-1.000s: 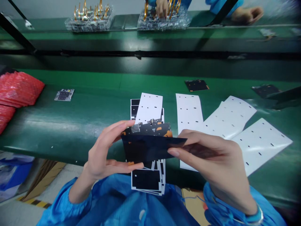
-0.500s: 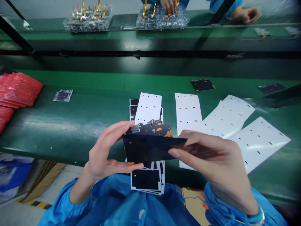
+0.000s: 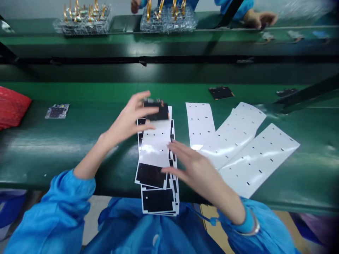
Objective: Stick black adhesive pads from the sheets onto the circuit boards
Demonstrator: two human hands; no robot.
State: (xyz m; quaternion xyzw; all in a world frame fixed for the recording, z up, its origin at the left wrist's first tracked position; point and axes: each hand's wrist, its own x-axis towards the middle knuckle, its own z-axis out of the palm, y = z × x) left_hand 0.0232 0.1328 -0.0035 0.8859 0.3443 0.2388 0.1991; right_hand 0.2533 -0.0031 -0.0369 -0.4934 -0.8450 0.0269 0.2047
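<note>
A: What's the left hand point(image 3: 130, 114) doing?

B: It's open, fingers spread and curved around a small black piece point(image 3: 156, 111) at the far end of the stack. It's blurred, so I can't tell whether it has hold of the piece.

A: And the right hand point(image 3: 198, 174)?

B: Also open and holding nothing, with its fingertips resting on the stack's right side.

A: Where's the stack?

B: Those overlapping white sheets with black rectangles point(image 3: 156, 155) lie near the front edge of the green surface point(image 3: 79, 91), between the hands.

A: What's beside them?

B: Three white sheets with small black dashes point(image 3: 259, 158) fan out to the right. A black panel point(image 3: 221, 92) lies toward the back edge, a small circuit board point(image 3: 57, 111) lies left, and red bags point(image 3: 12, 107) sit at the left edge.

A: Beyond that?

B: On a farther bench, clear trays of gold-coloured strips point(image 3: 168, 21) sit near a co-worker's hand point(image 3: 258, 19).
</note>
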